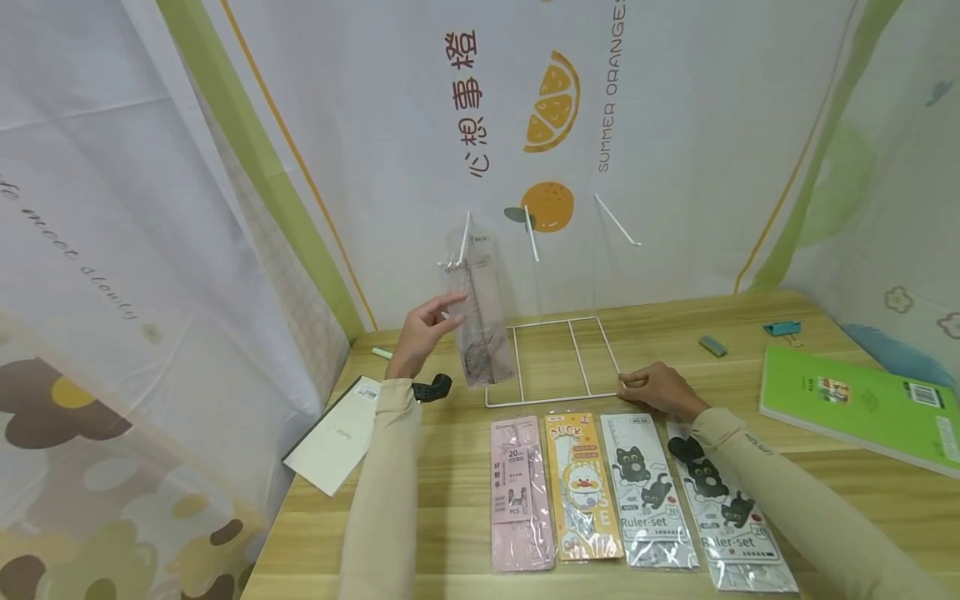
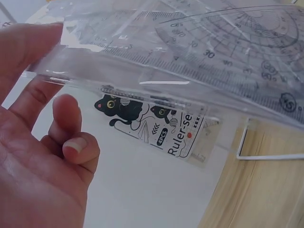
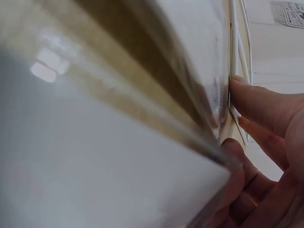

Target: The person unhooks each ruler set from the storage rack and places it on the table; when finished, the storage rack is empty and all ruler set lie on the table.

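Observation:
A clear ruler-set pack (image 1: 483,337) hangs at the left prong of a white wire rack (image 1: 551,400). My left hand (image 1: 426,332) pinches the pack's left edge between thumb and forefinger, the other fingers bent. Rulers and a protractor (image 2: 228,38) show through the plastic in the left wrist view. Beyond them appears a card (image 2: 161,126) with black cats; whether it belongs to the same pack, I cannot tell. At the rack's front right base corner, my right hand (image 1: 662,390) grips the wire with thumb and fingers. Plastic packaging (image 3: 118,156) fills much of the right wrist view.
Along the front lie a pink pack (image 1: 517,533), a yellow duck pack (image 1: 581,500) and two cat ruler-set packs (image 1: 652,492), one partly under my right forearm. A green book (image 1: 847,400), teal clip (image 1: 782,328) and small grey block (image 1: 712,345) are right; a pale notebook (image 1: 330,450) is left.

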The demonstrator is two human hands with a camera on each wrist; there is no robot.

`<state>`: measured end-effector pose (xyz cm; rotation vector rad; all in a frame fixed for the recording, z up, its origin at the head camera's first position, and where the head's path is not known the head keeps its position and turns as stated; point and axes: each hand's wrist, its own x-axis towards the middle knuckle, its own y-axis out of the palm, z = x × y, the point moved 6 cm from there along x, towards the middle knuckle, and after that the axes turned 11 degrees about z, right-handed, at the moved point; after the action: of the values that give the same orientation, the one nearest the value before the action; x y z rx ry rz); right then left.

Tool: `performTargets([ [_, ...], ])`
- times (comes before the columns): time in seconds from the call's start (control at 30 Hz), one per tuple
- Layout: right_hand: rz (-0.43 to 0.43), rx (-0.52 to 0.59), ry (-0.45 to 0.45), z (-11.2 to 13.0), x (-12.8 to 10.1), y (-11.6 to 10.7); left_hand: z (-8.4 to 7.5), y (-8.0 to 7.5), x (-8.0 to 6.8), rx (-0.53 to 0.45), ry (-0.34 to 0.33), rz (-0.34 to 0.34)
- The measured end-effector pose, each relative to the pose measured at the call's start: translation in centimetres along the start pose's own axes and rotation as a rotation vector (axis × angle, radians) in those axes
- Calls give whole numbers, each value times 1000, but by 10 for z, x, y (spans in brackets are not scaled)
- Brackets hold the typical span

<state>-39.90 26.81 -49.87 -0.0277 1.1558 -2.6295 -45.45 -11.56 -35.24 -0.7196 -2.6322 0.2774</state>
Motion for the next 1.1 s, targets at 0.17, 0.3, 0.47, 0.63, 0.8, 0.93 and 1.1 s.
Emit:
performTargets([
  [0.17,3,-1,4,-1,0,0,-5,0,-13,-1,26,19],
  [0.3,0,-5,-16,1,-1,0,-11,0,-21,26,42,7],
  [0.47,-2,-2,-17,2,-2,-1,-24,2,-29,89,78,8],
  [0.63,-4,-3,-9,3,-2,-1,-33,3,-36,102,106,11],
  [0.8,-2,1,-14,4,-3,-1,-39,2,-43,69,126,2],
  [0.93,-1,10,-17,5,-4,-2,-45,3,-47,66,162,18],
  [1.1,-1,1,-8,5,-4,-2,-50,5,-50,44,190,34],
])
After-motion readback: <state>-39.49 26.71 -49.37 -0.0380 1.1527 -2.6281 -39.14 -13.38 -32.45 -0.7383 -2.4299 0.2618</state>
